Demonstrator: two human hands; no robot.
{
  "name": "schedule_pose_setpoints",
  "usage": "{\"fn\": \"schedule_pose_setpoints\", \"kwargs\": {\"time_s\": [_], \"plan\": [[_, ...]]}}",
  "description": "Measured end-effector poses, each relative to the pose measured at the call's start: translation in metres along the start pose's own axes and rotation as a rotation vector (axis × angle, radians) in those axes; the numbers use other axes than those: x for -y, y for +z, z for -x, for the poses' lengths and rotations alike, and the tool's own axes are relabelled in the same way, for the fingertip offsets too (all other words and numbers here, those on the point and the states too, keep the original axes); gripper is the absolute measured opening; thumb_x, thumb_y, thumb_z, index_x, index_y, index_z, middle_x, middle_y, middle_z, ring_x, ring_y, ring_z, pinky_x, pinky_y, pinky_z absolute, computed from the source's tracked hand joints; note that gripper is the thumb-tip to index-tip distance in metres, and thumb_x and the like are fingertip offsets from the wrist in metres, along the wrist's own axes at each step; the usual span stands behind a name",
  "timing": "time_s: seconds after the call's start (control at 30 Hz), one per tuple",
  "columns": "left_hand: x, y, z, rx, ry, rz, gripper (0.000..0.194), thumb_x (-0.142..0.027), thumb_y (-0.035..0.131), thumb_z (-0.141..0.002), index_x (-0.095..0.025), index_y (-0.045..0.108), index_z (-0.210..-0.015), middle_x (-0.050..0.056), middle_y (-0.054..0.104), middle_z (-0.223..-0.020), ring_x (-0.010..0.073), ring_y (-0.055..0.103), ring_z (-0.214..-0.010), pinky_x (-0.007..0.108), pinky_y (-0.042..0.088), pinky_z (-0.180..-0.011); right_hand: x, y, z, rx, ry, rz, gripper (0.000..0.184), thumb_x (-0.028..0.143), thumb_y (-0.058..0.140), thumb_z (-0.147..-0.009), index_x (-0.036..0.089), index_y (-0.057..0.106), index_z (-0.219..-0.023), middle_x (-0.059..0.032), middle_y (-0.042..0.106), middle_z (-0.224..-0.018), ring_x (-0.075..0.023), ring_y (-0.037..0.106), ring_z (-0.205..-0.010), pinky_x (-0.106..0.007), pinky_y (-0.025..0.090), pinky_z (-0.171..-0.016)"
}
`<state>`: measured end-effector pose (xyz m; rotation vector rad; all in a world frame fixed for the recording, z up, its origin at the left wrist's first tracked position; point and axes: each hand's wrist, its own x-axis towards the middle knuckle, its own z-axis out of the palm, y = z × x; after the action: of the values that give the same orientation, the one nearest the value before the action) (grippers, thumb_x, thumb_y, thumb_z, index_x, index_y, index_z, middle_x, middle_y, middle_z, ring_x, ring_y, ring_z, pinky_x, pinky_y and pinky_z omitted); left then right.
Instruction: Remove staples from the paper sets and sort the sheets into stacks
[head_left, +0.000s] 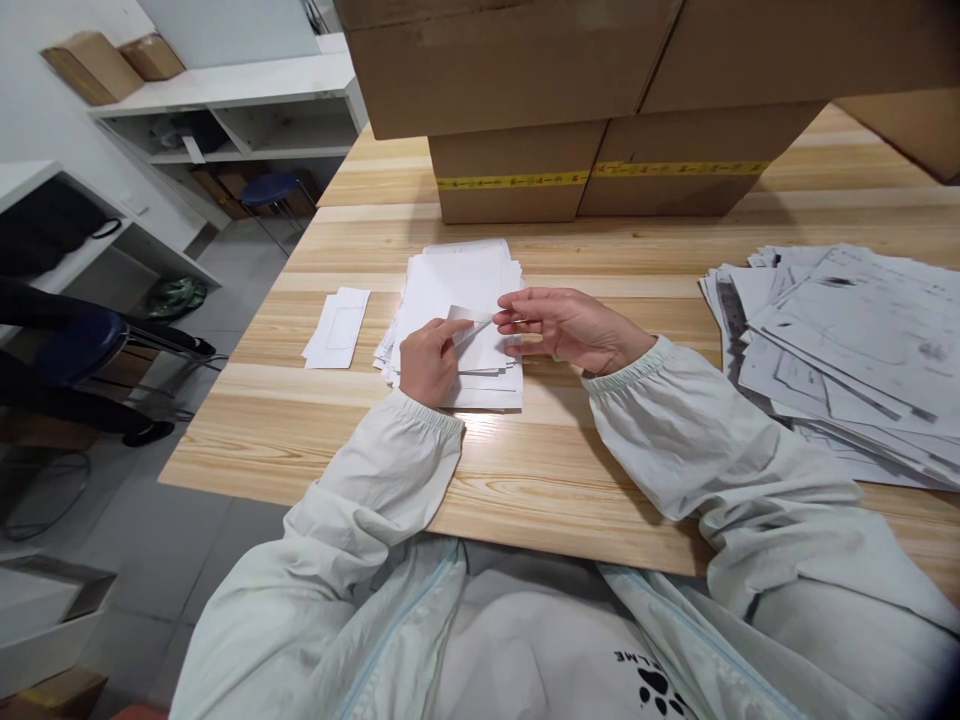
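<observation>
On the wooden table (525,480) lies a stack of white paper sheets (457,280). Over its near end, my left hand (429,360) pinches a small white paper piece (466,316) with curled fingers. My right hand (570,328) holds the other end of that piece between thumb and fingertips, the remaining fingers stretched to the left. Both wrists wear pale elastic-cuffed sleeves.
A small white envelope pile (339,328) lies left of the stack. A large heap of grey printed sheets (847,350) covers the right side. Cardboard boxes (592,110) with yellow tape stand at the back. Left of the table are shelves (247,110), blue stools (82,345) and floor.
</observation>
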<state>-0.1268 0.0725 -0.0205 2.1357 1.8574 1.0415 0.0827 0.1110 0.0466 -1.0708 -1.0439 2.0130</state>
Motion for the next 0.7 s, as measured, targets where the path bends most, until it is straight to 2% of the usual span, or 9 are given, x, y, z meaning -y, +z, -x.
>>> {"fn": "schedule_pose_setpoints", "kwargs": {"time_s": [0.13,0.2,0.3,0.4,0.53,0.63,0.7], "plan": [[-0.006,-0.004,0.0,0.053,-0.006,0.018,0.043,-0.004,0.047,-0.085,-0.025,0.079,-0.105,0.003,0.074,-0.086,0.0167,0.065,-0.074,0.03,0.048,-0.07,0.001,0.0,0.001,0.01,-0.003,-0.008,0.005,0.015,0.067,-0.088,0.015,0.07,-0.092,-0.0094,0.071,-0.098,-0.0175,0.066,-0.089,-0.039,0.06,-0.084],[-0.009,-0.006,0.0,0.076,-0.013,0.025,0.036,-0.011,0.05,-0.088,-0.024,0.078,-0.106,0.003,0.076,-0.09,0.017,0.066,-0.076,0.031,0.049,-0.072,0.001,-0.001,0.0,0.015,-0.005,-0.015,0.005,0.016,0.067,-0.088,0.016,0.07,-0.092,-0.0097,0.071,-0.098,-0.0179,0.066,-0.09,-0.04,0.059,-0.085],[-0.013,-0.012,-0.001,0.149,-0.016,0.074,0.025,-0.031,0.062,-0.089,-0.023,0.078,-0.106,0.005,0.078,-0.102,0.0193,0.07,-0.085,0.033,0.052,-0.078,0.0,-0.003,-0.002,0.039,-0.02,-0.034,0.006,0.016,0.067,-0.088,0.016,0.07,-0.093,-0.0096,0.071,-0.099,-0.0185,0.066,-0.093,-0.04,0.059,-0.087],[-0.013,-0.017,-0.003,0.239,-0.034,0.135,0.032,-0.043,0.076,-0.08,-0.023,0.078,-0.105,0.006,0.078,-0.107,0.0241,0.072,-0.096,0.037,0.054,-0.087,-0.001,-0.005,-0.003,0.045,-0.034,-0.038,0.008,0.015,0.066,-0.088,0.016,0.07,-0.094,-0.0088,0.071,-0.099,-0.0181,0.066,-0.093,-0.041,0.058,-0.09],[-0.007,-0.017,-0.005,0.285,-0.06,0.144,0.034,-0.04,0.082,-0.074,-0.025,0.079,-0.104,0.006,0.08,-0.105,0.0256,0.073,-0.095,0.039,0.054,-0.088,0.001,-0.004,-0.001,0.027,-0.039,-0.037,0.009,0.014,0.065,-0.088,0.016,0.07,-0.094,-0.0074,0.071,-0.097,-0.0172,0.065,-0.093,-0.042,0.057,-0.092],[-0.002,-0.013,-0.005,0.272,-0.061,0.148,0.025,-0.037,0.078,-0.078,-0.025,0.08,-0.1,0.003,0.08,-0.097,0.0221,0.073,-0.082,0.037,0.055,-0.081,0.004,-0.002,0.002,0.016,-0.051,-0.027,0.01,0.013,0.064,-0.088,0.017,0.071,-0.094,-0.0068,0.071,-0.097,-0.0171,0.066,-0.093,-0.041,0.056,-0.091],[0.0,-0.009,-0.004,0.223,-0.086,0.16,0.017,-0.032,0.072,-0.083,-0.023,0.08,-0.095,0.002,0.08,-0.092,0.0208,0.072,-0.079,0.035,0.056,-0.078,0.004,-0.002,0.001,-0.019,-0.074,-0.004,0.009,0.014,0.063,-0.088,0.017,0.071,-0.093,-0.0065,0.071,-0.097,-0.0161,0.066,-0.092,-0.038,0.056,-0.09]]}}
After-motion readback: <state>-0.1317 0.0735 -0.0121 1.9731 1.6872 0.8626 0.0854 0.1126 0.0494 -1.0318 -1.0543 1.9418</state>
